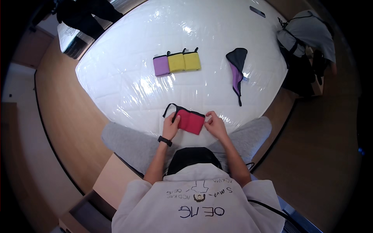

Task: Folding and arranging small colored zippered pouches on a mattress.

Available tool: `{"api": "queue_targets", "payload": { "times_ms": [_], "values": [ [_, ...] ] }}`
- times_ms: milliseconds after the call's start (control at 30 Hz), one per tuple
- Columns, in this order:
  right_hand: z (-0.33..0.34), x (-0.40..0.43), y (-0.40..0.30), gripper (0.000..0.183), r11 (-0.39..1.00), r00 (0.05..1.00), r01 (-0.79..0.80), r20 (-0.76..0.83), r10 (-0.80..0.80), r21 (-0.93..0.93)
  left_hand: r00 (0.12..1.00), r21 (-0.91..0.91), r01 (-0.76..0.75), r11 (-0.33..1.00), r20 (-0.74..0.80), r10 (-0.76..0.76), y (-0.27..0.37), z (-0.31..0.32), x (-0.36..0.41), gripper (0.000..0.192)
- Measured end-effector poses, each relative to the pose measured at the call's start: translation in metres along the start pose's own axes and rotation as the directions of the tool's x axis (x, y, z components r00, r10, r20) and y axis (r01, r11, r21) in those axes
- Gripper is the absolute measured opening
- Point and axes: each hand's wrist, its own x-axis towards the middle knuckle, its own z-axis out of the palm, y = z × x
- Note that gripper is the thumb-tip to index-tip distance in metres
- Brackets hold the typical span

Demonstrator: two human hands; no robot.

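Observation:
A folded red cloth [190, 120] with black edging is in front of me, just above the plastic-covered mattress. My left hand [171, 125] grips its left end, thumb on top, and wears a black wristband. From that corner a black strap [170, 107] loops up and to the left. My right hand [215, 124] is at the cloth's right edge, thumb and index finger apart; whether a fingertip touches the edge is hard to tell. Farther off, a folded purple cloth [161, 65] and two folded yellow cloths [184, 62] lie in a row, with black trim and small loops.
A loosely crumpled purple and dark grey cloth [237, 70] lies right of the row on the plastic-wrapped mattress [122, 72]. A phone [257, 11] rests at the far right. Another person [309, 35] bends beside the right edge; dark-clothed legs [84, 17] show at upper left. An open cardboard box [102, 186] stands at lower left.

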Motion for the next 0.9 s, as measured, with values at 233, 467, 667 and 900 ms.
{"api": "queue_targets", "payload": {
  "times_ms": [233, 467, 667, 900],
  "values": [
    [0.006, 0.009, -0.033, 0.049, 0.557, 0.621, 0.689, -0.019, -0.783, -0.464, 0.998, 0.172, -0.032, 0.985, 0.055, 0.023, 0.013, -0.008, 0.010, 0.028],
    [0.011, 0.026, -0.045, 0.036, 0.552, 0.785, 0.581, 0.234, -0.573, -0.598, 0.989, 0.346, -0.144, 0.927, 0.091, 0.119, 0.016, -0.020, 0.046, 0.029],
    [-0.004, -0.007, -0.029, 0.030, 0.413, 0.610, 0.742, 0.277, -0.742, -0.528, 0.967, 0.535, -0.228, 0.813, 0.023, 0.255, 0.044, -0.022, 0.081, 0.029],
    [0.016, -0.034, -0.020, 0.042, 0.595, 0.750, 0.646, 0.251, -0.612, -0.478, 0.988, 0.633, -0.157, 0.758, 0.095, 0.126, 0.040, -0.020, 0.118, 0.023]
  ]
}}
